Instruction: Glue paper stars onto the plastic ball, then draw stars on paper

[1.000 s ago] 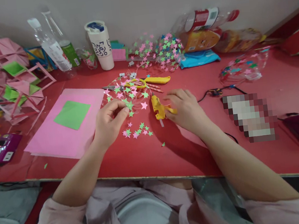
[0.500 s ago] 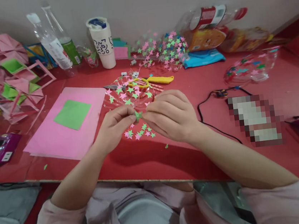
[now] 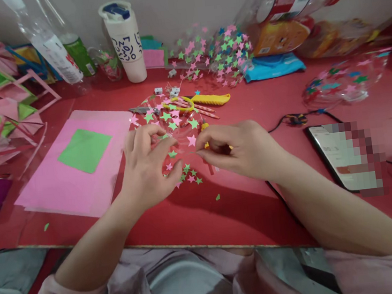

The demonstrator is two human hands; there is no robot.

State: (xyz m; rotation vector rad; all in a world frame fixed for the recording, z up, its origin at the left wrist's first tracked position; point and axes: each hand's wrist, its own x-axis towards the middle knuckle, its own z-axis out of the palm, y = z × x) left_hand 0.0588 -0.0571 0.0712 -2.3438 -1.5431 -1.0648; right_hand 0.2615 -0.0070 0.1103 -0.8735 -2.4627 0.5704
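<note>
My left hand point(image 3: 149, 169) is open, its thumb and fingers apart, with nothing between them. My right hand point(image 3: 237, 149) is closed in a pinch; a thin, faint sliver shows at its fingertips, too small to name. Beneath and between both hands lie several loose pink and green paper stars point(image 3: 187, 168) on the red table. Just behind them sits a clear plastic piece covered with stars point(image 3: 166, 116). Partly hidden by my right hand is a small yellow object point(image 3: 206, 141).
Pink sheets point(image 3: 81, 198) with a green square point(image 3: 86, 150) lie left. Behind the stars are a yellow-handled cutter point(image 3: 212, 99) and scissors point(image 3: 137, 110). A tumbler point(image 3: 126, 46), bottles point(image 3: 54, 54) and star-covered plastic point(image 3: 231, 53) line the wall. A phone point(image 3: 334, 150) lies right.
My left hand has opened and drawn back from the green star both hands were at. My right hand has moved slightly right, still pinched. The view has shifted a little.
</note>
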